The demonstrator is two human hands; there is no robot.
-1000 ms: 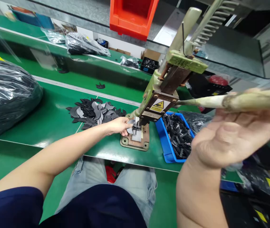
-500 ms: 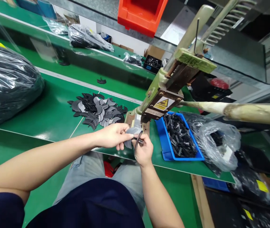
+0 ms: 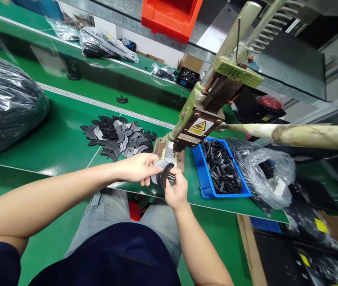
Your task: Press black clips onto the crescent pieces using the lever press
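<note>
In front of the hand press (image 3: 200, 125), my two hands meet near the table's front edge. My left hand (image 3: 139, 169) is closed, its thumb and fingers pinching grey curved plastic pieces (image 3: 156, 178); how many is unclear. Closed as well, my right hand (image 3: 177, 191) grips a black curved plastic piece (image 3: 165, 174) that overlaps the grey ones. A small dark part partly shows between the right fingers, too covered to name. Just beyond the hands is the press base (image 3: 181, 161). To the left of it lies a loose pile of grey and black curved pieces (image 3: 121, 137).
A blue bin (image 3: 206, 190) of small black parts stands right of the press, beside a clear plastic bag (image 3: 276, 178). The press lever (image 3: 306, 137) reaches out rightward. A large filled bag (image 3: 8, 103) sits at left. An orange bin (image 3: 170, 20) is overhead.
The black curved piece in my right hand has turned from nearly edge-on to showing its broad side. Both hands stay together before the press. The whole view has shifted slightly.
</note>
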